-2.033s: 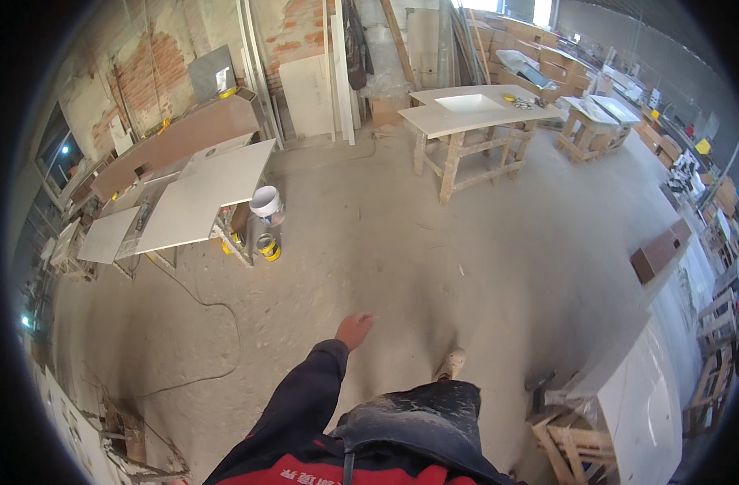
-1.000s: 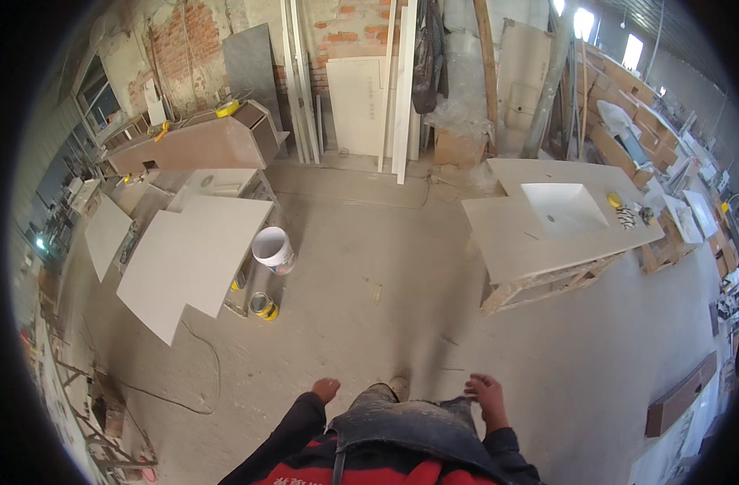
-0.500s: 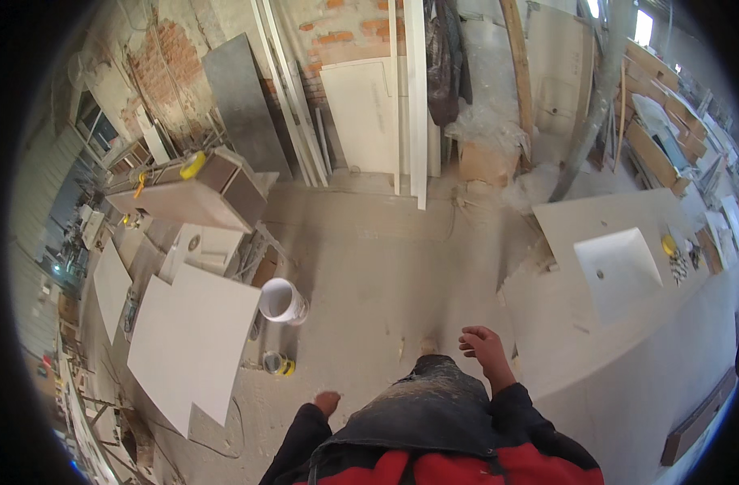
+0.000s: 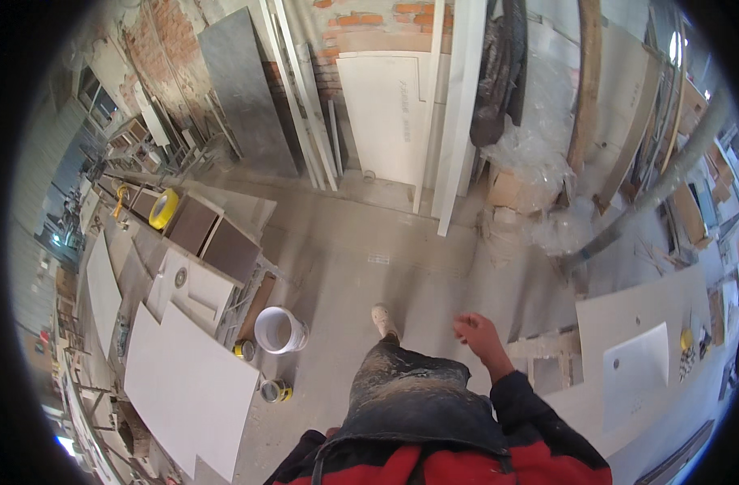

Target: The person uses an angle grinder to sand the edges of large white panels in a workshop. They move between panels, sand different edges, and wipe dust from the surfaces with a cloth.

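Note:
My right hand (image 4: 481, 338) hangs in the air in front of me, its fingers loosely bent and nothing in it. It is nearest to the sheet with a white basin (image 4: 635, 376) on my right, without touching it. Of my left arm only the dark sleeve (image 4: 303, 449) shows clearly at the lower edge; the hand is almost wholly hidden beside the dusty dark apron (image 4: 422, 396). One light-coloured shoe (image 4: 382, 318) is stretched forward on the floor.
At left lie a white cut panel (image 4: 187, 380), a white bucket (image 4: 279, 330), a small tin (image 4: 274, 391) and a brown cabinet with a yellow tape roll (image 4: 164, 208). Boards, a grey panel (image 4: 248, 93) and white strips lean on the far wall. A slanting pole (image 4: 660, 190) stands right.
I have stepped forward: the leaning boards and bucket show nearer, and a shoe has come into view. My left hand has swung back, nearly out of sight.

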`<action>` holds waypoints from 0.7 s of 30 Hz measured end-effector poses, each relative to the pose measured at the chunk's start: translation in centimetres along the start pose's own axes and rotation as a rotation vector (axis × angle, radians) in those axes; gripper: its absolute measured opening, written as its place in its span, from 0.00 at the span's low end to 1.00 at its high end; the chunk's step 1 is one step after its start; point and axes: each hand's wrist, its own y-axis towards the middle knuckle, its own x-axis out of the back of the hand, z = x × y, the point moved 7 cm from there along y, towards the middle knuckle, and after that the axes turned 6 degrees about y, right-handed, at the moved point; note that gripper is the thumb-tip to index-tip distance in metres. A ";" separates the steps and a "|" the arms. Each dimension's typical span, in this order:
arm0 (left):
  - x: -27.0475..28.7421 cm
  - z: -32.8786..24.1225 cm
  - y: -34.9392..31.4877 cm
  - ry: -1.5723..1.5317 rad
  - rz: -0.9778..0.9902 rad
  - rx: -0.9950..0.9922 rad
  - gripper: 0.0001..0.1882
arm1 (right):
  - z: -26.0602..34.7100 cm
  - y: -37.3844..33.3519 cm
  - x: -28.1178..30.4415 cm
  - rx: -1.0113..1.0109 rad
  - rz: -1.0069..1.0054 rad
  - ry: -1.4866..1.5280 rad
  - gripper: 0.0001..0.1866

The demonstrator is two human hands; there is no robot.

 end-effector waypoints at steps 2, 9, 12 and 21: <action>4.8 0.4 6.5 0.052 -0.001 -0.040 0.10 | -1.4 2.6 1.4 -0.084 -0.054 0.000 0.18; 26.8 3.6 26.1 0.175 -0.095 -0.037 0.10 | 2.4 14.1 0.4 -0.191 -0.166 0.026 0.19; 39.8 0.8 32.6 0.061 -0.193 0.001 0.08 | 7.4 19.8 0.1 -0.094 -0.169 -0.027 0.18; 62.5 -6.9 43.6 -0.486 -0.527 0.131 0.17 | 14.8 39.6 -4.9 -0.134 -0.065 -0.096 0.17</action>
